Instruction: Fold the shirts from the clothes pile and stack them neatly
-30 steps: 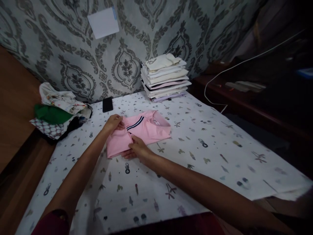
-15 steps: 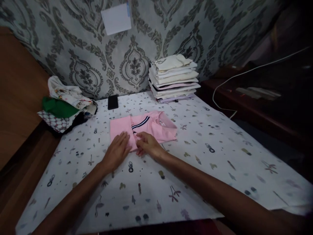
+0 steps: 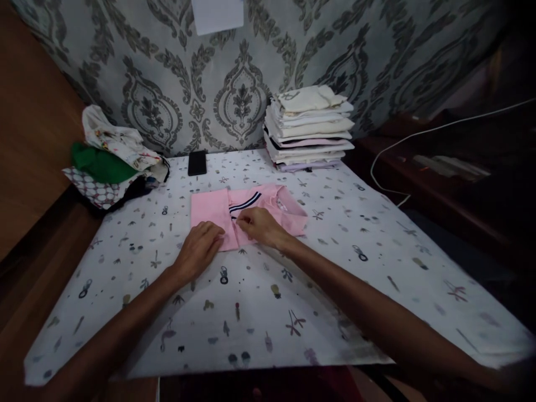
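Note:
A pink garment lies folded on the patterned cloth, its collar-like opening at the right and a dark striped trim across the middle. My left hand rests on the near left part of it, fingers stretched out over the folded panel. With thumb and fingers pinched together, my right hand is at the fabric just below the striped trim, by the edge of the folded panel. The fingertips hide the exact bit of cloth there.
A tall stack of folded clothes stands at the back right. On the left is a loose heap of clothes, with a black phone to its right. A white cable hangs beyond the right edge of the printed cloth.
My right hand has moved up a little along the panel's edge, towards the striped trim. My left hand stays on the folded panel. The whole view has shifted slightly.

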